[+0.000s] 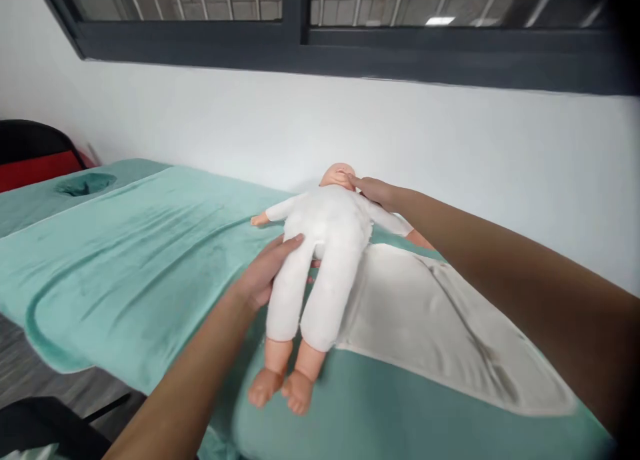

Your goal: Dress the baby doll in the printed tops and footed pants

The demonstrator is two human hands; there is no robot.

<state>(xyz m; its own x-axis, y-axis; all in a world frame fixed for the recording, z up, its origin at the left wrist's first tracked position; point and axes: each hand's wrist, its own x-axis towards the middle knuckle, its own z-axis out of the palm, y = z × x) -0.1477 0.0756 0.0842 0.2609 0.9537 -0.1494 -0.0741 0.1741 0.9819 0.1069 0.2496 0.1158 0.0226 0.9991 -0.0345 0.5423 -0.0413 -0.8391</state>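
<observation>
A baby doll [327,220] with a white cloth body lies on its back, its feet pointing towards me. My left hand [270,263] is wrapped round its thigh on the left side, thumb on top and fingertips showing between the legs. At the far end, my right hand [373,188] reaches to the doll's head and neck. Most of its fingers are hidden behind the doll, so its grip is unclear. A white cloth [420,313] is spread to the right of the doll's legs, partly under my right arm.
Teal sheets cover the massage bed [125,267], which has a face hole [86,184] at the far left. A white wall and dark-framed window [295,47] stand behind. A red and black chair [37,153] is at the left; a dark object [45,420] lies lower left.
</observation>
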